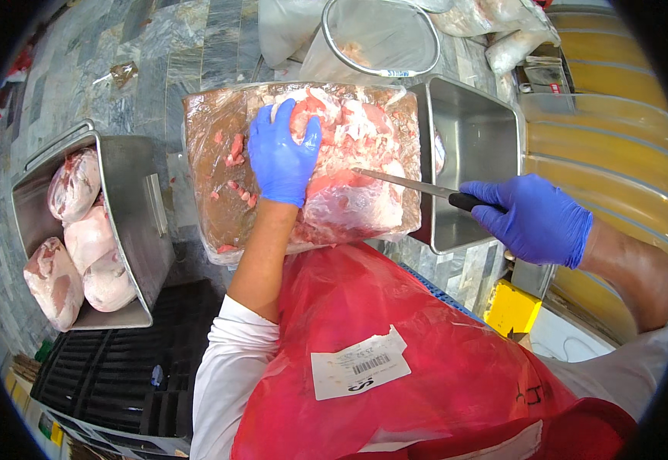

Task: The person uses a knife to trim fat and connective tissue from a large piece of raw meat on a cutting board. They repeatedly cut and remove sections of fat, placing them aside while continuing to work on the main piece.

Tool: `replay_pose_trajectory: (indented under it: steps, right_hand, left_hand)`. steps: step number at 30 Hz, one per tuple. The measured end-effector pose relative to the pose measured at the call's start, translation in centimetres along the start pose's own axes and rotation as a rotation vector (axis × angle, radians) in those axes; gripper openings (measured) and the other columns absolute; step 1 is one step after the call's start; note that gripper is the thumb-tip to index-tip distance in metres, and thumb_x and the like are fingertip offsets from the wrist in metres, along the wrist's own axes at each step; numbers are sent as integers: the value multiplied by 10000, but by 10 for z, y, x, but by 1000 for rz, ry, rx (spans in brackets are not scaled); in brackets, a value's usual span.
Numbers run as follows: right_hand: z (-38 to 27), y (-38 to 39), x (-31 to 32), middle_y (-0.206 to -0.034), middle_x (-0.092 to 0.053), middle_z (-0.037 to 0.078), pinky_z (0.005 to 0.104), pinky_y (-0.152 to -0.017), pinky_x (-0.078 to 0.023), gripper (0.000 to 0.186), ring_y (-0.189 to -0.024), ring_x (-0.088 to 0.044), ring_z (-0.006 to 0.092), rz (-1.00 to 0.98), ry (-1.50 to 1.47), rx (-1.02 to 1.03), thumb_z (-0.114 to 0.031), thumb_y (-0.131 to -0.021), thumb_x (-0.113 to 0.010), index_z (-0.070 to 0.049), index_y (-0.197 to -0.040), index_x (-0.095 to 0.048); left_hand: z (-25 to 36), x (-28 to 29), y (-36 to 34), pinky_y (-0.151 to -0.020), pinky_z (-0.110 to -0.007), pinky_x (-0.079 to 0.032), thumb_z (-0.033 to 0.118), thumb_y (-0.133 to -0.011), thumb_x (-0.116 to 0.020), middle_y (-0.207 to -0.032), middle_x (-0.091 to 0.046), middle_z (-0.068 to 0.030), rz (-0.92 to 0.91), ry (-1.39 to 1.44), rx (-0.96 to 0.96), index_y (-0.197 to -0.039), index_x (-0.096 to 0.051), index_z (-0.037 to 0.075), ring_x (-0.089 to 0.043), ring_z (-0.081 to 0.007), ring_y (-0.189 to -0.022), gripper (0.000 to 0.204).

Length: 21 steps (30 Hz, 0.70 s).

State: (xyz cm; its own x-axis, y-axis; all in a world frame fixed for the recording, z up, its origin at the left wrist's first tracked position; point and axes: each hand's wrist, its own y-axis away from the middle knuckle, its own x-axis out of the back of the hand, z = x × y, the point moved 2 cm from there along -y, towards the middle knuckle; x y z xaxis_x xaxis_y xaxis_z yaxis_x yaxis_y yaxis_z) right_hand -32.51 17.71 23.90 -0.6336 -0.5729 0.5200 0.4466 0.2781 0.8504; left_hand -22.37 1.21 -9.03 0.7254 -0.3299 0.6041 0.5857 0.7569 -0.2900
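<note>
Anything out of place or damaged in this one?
Two things: the white label on the red apron has a ragged, torn-looking edge, and a brownish scrap lies on the tiled floor at upper left, looking like stray litter.

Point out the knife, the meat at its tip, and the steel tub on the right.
Knife [420, 185]: head view, on the blade.
Meat [357, 151]: head view, on the pale, fatty middle.
Steel tub [477, 126]: head view, on its bare inside.
</note>
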Motion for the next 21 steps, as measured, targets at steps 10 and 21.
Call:
replay_pose_trajectory:
  steps: [10,21]
  right_hand:
    - [8,4,-99,-867,-718,247,566,-719,-556,384,-792,-703,463,303,-27,13,-301,-1029,-602,-106,-1356,-644]
    - [34,-41,-243,-790,-710,201,557,-649,-565,536,-714,-702,436,667,-128,14,-304,-1030,-633,-189,-1533,-490]
  left_hand:
    - [12,18,3,-964,-525,-509,293,-948,-706,-1210,-651,-256,5,-37,-14,-1247,-702,44,-631,-450,-1103,389]
    - [6,13,7,-965,-554,-520,282,-987,-621,-1274,-612,-283,-61,-81,29,-1321,-664,73,-623,-468,-1124,397]
